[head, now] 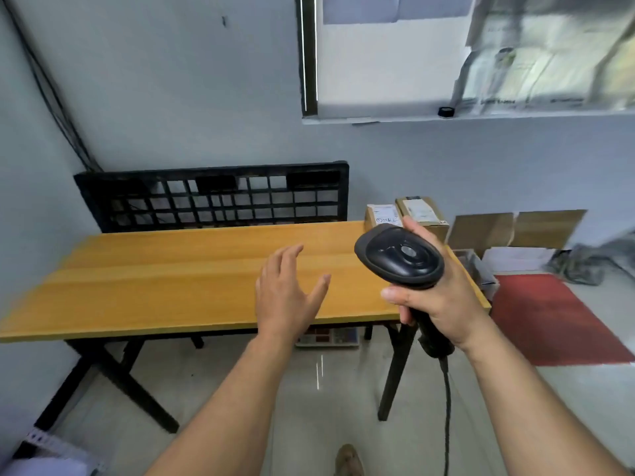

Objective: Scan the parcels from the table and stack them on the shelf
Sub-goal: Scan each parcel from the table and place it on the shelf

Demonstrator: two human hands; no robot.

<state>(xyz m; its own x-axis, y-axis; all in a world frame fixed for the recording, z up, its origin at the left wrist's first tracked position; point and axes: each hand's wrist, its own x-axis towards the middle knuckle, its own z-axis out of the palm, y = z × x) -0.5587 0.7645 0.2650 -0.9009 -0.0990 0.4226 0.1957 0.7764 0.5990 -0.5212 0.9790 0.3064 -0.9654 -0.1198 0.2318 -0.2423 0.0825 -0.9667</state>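
Observation:
Two cardboard parcels with white labels sit at the far right corner of the wooden table (pixel 171 280): a smaller parcel (pixel 382 215) and a larger parcel (pixel 422 211) to its right. My right hand (pixel 443 297) grips a black corded barcode scanner (pixel 400 257), its head raised just in front of the parcels. My left hand (pixel 288 293) hovers over the table's front right part, fingers spread, holding nothing. No shelf is in view.
A black plastic pallet (pixel 213 197) leans against the wall behind the table. Flattened cardboard (pixel 515 230) and a red mat (pixel 549 317) lie right of the table. A scale (pixel 328 336) sits on the floor under it. The scanner's cable (pixel 446 407) hangs down.

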